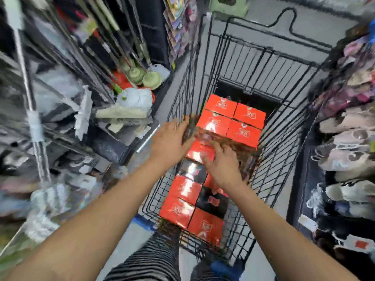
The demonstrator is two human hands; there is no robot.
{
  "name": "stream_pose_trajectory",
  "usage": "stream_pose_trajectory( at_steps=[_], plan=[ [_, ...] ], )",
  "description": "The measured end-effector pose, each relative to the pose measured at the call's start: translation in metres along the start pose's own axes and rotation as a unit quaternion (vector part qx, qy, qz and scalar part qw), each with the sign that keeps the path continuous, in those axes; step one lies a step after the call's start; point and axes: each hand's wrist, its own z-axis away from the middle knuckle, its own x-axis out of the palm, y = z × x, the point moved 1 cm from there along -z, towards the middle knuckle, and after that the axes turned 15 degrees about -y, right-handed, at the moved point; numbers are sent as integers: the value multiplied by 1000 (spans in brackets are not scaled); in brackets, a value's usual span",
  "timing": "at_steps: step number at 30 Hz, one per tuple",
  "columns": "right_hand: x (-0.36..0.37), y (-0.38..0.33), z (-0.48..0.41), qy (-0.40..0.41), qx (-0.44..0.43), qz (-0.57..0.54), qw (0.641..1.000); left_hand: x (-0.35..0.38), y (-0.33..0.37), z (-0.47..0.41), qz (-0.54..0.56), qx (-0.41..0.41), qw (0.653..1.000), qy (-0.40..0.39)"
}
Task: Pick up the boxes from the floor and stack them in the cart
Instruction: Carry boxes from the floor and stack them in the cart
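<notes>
No legible text on boxes (221,105).

A narrow shop aisle runs over a plain grey floor (316,23); on the left stands a dark rack (67,138) crowded with cleaning goods, a silver pole (26,78) leaning across it; pale green mop heads (152,80) and a fluffy white one (135,98) sit lower down; bright hanging packets (176,23) show farther along; on the right, shelves of soft, slipper-like goods (349,138), much blurred; the light is even.

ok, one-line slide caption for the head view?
Head view: left hand and right hand reach over red boxes and black boxes stacked in a wire cart.
</notes>
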Motion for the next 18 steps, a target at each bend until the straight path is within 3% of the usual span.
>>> stream_pose_trajectory(
  at_steps=[2, 5, 11, 18],
  plan=[
    [13, -17, 20, -16, -46, 72, 996, 3, -10, 46, -75, -69, 995, -1],
    [32, -39, 50, -36, -115, 182, 976, 15, -27, 117, -89, -156, 984, 15],
    [91, -94, 114, -58, -246, 323, 912, 60, -62, 266, -26, -349, 936, 48],
    [205, -173, 217, -130, -374, 437, 808, 142, -108, 458, 77, -524, 845, 77]
  ],
)
